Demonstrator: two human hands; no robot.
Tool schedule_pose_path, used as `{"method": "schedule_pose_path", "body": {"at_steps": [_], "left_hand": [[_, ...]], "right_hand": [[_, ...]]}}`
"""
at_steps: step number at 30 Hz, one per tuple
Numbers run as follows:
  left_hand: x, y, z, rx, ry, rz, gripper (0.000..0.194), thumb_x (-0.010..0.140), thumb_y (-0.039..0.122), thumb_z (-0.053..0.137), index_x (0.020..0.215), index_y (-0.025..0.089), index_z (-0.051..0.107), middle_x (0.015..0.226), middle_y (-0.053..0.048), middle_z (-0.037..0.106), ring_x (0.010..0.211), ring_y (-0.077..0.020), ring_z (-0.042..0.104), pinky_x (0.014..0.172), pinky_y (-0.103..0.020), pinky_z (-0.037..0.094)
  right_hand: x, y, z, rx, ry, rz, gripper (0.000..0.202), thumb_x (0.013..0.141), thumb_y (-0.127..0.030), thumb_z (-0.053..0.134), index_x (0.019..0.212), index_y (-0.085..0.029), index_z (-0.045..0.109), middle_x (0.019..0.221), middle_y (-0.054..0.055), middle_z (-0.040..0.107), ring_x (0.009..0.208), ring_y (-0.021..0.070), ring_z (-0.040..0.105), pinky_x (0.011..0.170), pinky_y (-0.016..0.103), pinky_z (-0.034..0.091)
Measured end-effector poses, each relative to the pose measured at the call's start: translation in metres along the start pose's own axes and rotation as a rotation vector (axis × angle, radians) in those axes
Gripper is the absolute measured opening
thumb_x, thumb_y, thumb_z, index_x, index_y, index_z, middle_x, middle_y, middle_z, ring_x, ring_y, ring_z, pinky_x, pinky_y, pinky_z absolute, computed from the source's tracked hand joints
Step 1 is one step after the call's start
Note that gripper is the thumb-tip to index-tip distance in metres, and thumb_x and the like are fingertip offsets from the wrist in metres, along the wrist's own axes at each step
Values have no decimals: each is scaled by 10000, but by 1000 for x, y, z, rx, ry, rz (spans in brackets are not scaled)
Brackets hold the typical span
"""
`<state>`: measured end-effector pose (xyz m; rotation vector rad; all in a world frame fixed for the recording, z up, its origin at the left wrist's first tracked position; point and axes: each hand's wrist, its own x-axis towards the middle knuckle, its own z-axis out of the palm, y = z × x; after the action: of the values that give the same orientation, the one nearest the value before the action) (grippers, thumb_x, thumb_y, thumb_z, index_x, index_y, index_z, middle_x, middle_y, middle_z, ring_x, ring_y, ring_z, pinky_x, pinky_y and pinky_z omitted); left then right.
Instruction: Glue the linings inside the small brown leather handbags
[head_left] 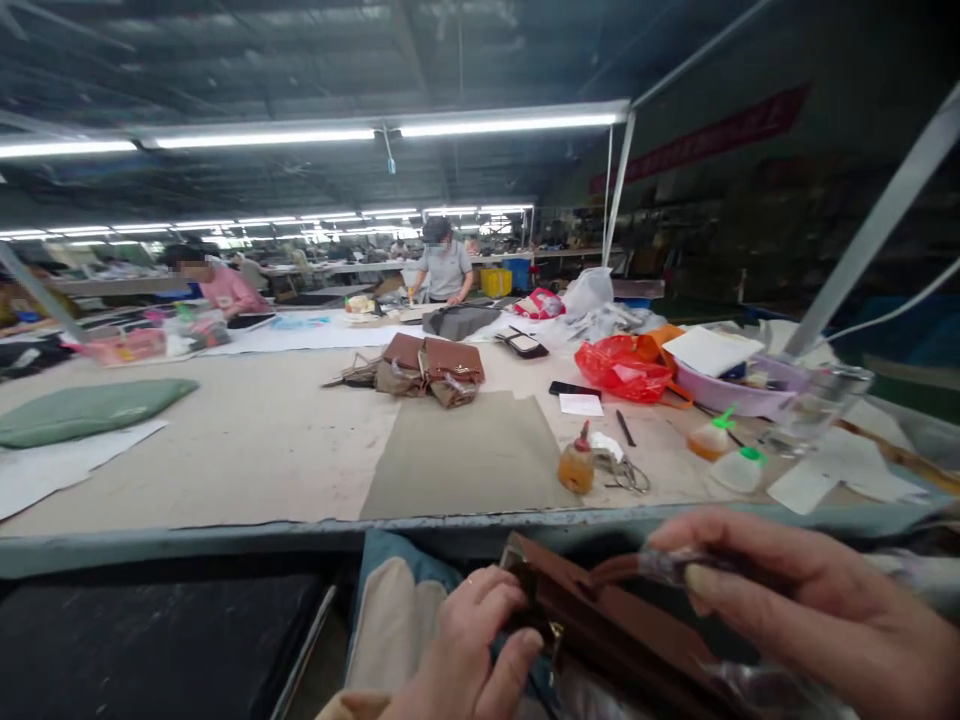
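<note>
A brown leather bag [637,640] lies tilted below the table's front edge, with a small gold-coloured clasp on its near side. My left hand [480,640] grips its left end, fingers over the top edge and thumb on the near side. At the right, my right hand [810,610] pinches a brown strap wrapped in clear plastic, just above the bag. More clear plastic hangs by the bag's lower right part. The bag's bottom is out of view.
On the table [262,450] are brown bags [450,365], a glue bottle [576,465], scissors [634,478], a red plastic bag [622,368], a purple basin [742,395] and a green padded piece [97,408]. People work across the table.
</note>
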<state>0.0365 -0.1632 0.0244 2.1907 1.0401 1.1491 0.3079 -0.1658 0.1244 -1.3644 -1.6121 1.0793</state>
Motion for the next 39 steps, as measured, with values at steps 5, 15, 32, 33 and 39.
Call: {"method": "schedule_pose_path", "body": {"at_steps": [5,15,32,33,39], "left_hand": [[-24,-7,-9,-183,-59,-235,348,839,398,629,1131,210,653,1140,-86,671,1044,-253,608,914,-359,471],[-40,-30,9,-592,-41,-802,362,661,269,764,975,112,673,928,-66,728,900,-251,647,787,-329,494],[-42,-25,41,-528,-386,-690,420,633,66,721,1041,142,658,977,-32,713,885,-203,651,748,-254,505],[-42,-25,41,-529,-391,-688,408,638,61,716,1034,140,662,976,-35,716,886,-204,656,744,-252,508],[-41,-27,38,-360,-416,-635,286,688,85,692,963,160,713,929,-41,736,879,-210,672,767,-261,507]], "right_hand": [[38,-17,31,148,-433,88,367,814,-537,658,991,-215,659,658,-20,588,535,102,507,458,193,391],[59,53,100,-612,243,-862,175,914,-172,553,1018,-231,681,991,59,688,957,224,589,887,394,411],[7,90,122,-659,-398,84,141,801,-269,543,804,-202,667,778,68,708,711,210,646,604,285,325],[6,92,122,-651,-398,76,132,789,-262,546,785,-205,665,768,59,706,704,200,639,600,281,320],[9,105,116,-580,-448,83,140,767,-230,525,728,-210,658,703,6,680,633,132,565,551,257,271]]}}
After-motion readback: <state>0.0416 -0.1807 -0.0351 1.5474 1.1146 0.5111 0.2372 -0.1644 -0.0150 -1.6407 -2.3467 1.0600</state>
